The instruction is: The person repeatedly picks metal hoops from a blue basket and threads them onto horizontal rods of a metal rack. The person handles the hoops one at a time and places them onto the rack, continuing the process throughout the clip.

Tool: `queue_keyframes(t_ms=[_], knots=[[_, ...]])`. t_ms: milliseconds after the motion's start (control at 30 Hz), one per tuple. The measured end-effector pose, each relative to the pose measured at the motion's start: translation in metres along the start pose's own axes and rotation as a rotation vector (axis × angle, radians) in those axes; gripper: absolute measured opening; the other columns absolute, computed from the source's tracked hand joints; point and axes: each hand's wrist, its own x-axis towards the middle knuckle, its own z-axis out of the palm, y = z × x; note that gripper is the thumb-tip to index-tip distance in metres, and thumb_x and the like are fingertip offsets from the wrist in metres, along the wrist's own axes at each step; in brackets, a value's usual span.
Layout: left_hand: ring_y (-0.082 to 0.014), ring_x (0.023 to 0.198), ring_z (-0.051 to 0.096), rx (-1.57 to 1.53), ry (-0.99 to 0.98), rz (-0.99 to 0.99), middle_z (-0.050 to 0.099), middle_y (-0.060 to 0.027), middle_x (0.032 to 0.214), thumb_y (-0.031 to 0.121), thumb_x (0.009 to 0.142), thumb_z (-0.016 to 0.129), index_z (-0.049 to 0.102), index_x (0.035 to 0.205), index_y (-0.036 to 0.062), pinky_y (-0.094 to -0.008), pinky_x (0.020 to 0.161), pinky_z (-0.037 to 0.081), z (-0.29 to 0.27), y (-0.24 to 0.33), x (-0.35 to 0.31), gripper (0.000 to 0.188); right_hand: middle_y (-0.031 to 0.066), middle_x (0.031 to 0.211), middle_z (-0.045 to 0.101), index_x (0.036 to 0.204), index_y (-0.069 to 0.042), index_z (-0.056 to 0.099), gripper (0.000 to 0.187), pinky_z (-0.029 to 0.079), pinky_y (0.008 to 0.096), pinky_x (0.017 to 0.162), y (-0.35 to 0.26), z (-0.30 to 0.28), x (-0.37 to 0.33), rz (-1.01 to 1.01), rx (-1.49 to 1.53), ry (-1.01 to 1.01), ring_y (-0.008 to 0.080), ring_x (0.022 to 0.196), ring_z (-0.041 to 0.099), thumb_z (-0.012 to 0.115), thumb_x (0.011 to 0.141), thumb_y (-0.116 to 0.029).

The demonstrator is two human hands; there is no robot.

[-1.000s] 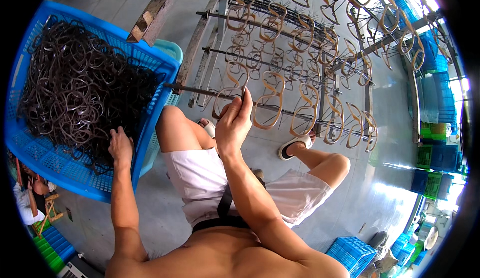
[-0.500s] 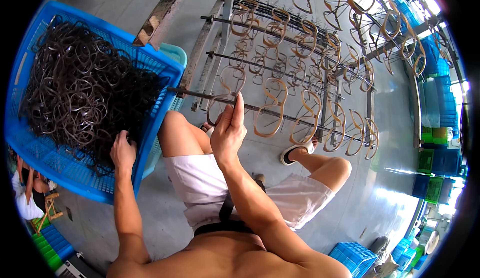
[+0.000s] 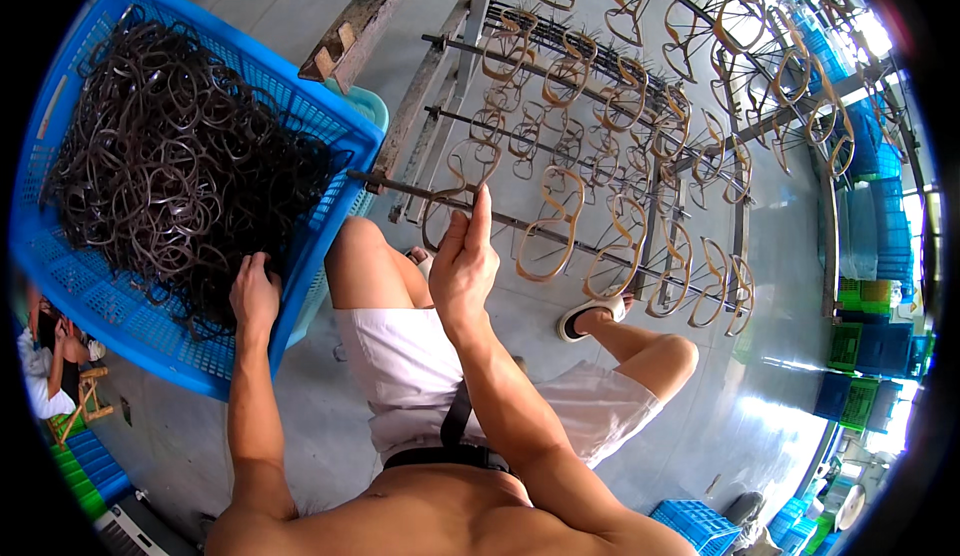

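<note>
At the left, a blue basket [image 3: 195, 371] holds a tangled heap of dark brown eyeglass frames [image 3: 170, 156]. My left hand [image 3: 255, 294] is inside its right end, fingers curled in among the dark frames. Its fingertips are hidden, so what they grip cannot be made out. In the middle, my right hand [image 3: 467, 268] is closed at a tan eyeglass frame [image 3: 480, 164] on a dark rod [image 3: 425, 193], index finger pointing up along it. More tan eyeglass frames [image 3: 552, 226] hang along the same rod to the right.
A metal rack [image 3: 480, 16] carries further rods of frames behind and to the right. A rough wooden bar [image 3: 365, 16] juts over the basket's far edge. Beneath the basket is a pale teal crate [image 3: 368, 106]. Another person [image 3: 50, 356] sits at the far left.
The whole view has shifted a little. Both hands keep their places, the left at the dark heap and the right at the tan frame. The hanging frames appear to have swayed slightly.
</note>
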Motion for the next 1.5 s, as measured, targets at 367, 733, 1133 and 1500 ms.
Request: queue_keyframes(t_ms=[367,733,1133,1500], knots=[[-0.0381,0.095,0.058,-0.022,0.056,0.03,0.06,-0.0154,0.108,0.012,0.082,0.056,0.057,0.107,0.0056,-0.0457,0.079,0.048,0.006,-0.007,0.0,0.026,0.0109,0.067,0.058,0.136,-0.002,0.033,0.046,0.045,0.0319,0.05,0.008,-0.018,-0.007,0.078,0.142,-0.069,0.0206,0.054,0.057,0.048,0.095,-0.015],[-0.0356,0.083,0.061,-0.183,-0.096,-0.06,0.065,-0.0168,0.086,0.018,0.082,0.061,0.063,0.09,0.0044,-0.0418,0.072,0.048,-0.043,-0.039,-0.004,0.016,0.0039,0.071,0.055,0.115,0.004,0.054,0.041,0.042,0.0238,0.058,0.002,-0.025,-0.005,0.373,0.367,-0.075,0.0088,0.064,0.051,0.045,0.097,-0.033],[-0.0044,0.052,0.044,-1.337,0.166,-0.382,0.051,0.0025,0.068,0.019,0.09,0.059,0.06,0.095,0.0051,-0.0185,0.042,0.03,-0.098,-0.073,-0.037,0.014,0.0202,0.097,0.057,0.101,-0.001,0.058,0.031,0.043,0.047,0.079,0.056,-0.032,-0.103,-0.166,-0.392,-0.429,0.0384,0.091,0.054,0.062,0.081,-0.023],[-0.0084,0.071,0.055,-1.333,0.128,-0.046,0.058,-0.0022,0.091,0.011,0.093,0.053,0.052,0.109,0.0034,-0.0221,0.06,0.046,-0.022,0.035,-0.1,0.018,0.006,0.086,0.06,0.106,-0.002,0.054,0.033,0.046,0.0287,0.071,-0.057,0.061,-0.078,0.868,1.049,-1.103,0.0143,0.076,0.056,0.039,0.1,-0.031]])
